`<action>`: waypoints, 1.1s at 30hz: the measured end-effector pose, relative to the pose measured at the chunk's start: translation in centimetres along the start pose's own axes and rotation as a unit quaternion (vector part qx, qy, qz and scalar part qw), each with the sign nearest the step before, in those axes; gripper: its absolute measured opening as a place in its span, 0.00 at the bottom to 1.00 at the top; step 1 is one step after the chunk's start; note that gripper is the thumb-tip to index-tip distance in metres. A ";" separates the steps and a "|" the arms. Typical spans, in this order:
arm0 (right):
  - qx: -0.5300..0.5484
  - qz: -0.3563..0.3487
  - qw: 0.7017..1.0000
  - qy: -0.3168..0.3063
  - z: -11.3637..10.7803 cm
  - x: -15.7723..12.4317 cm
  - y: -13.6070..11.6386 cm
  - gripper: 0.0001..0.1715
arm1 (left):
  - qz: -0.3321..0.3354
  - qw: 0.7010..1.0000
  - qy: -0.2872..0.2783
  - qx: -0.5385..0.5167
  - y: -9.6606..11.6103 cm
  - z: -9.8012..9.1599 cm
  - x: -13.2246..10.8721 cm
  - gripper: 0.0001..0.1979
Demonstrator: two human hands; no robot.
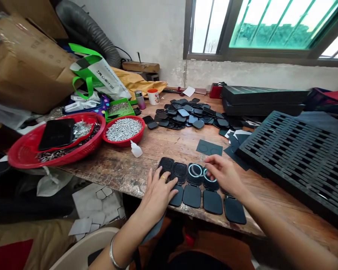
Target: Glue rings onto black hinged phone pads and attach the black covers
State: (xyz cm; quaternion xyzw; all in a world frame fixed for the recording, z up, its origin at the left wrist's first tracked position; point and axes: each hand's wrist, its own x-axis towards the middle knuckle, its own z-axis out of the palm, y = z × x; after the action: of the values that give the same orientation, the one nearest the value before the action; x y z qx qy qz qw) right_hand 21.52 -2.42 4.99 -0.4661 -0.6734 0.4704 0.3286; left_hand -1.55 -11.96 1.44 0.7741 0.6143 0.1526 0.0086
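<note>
In the head view, the landmark is the dark-green rectangular card with ring outlines [209,147]. Just on its near side, a row of black, square, ribbed plastic plates [180,171] lies above smooth black square covers [192,196]. A pale-blue thin ring [189,170] sits on the third plate; another [212,181] shows on the fourth, under the right hand [224,170]. Its thumb and forefinger come together there; whether they clamp anything, I cannot tell. The left hand [157,189], fingers apart, rests on the left-end pieces. Ring placement seems in hand, calling for light, centred seating. Left beyond the card, the green-and-white shopping bag [108,77] carries dark printed characters, too small to read surely.
</note>
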 end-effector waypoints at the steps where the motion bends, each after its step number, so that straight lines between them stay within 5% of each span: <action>1: -0.002 0.005 1.000 -0.026 1.7 1.0 0.3 0.09 | 0.001 1.000 -0.002 0.002 0.1 0.0 0.0 0.15; 7: -0.078 -0.007 0.995 -0.064 6.8 4.9 2.4 0.05 | -0.005 1.000 -0.022 0.008 0.6 -0.7 0.0 0.16; 20: -0.285 -0.129 0.946 -0.078 6.2 3.7 1.6 0.16 | 0.023 0.999 -0.045 -0.002 0.6 -0.9 0.2 0.14; 25: -0.294 -0.183 0.937 -0.033 1.8 0.5 1.6 0.15 | 0.028 0.998 -0.046 0.039 0.8 -0.8 0.7 0.15; 28: -0.297 -0.189 0.935 0.033 -2.8 -2.2 1.9 0.12 | 0.034 0.997 -0.038 0.055 0.8 -0.6 1.2 0.21; 33: -0.351 -0.099 0.920 0.144 -12.0 -6.9 3.1 0.11 | 0.061 0.993 -0.028 0.094 0.4 0.4 2.3 0.21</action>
State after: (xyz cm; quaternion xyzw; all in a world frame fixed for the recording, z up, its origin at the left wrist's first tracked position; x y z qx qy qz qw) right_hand 35.46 -4.59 6.16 -0.5449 -0.7835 0.0968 0.2824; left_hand -0.62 -9.78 1.68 0.8113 0.5774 0.0722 -0.0563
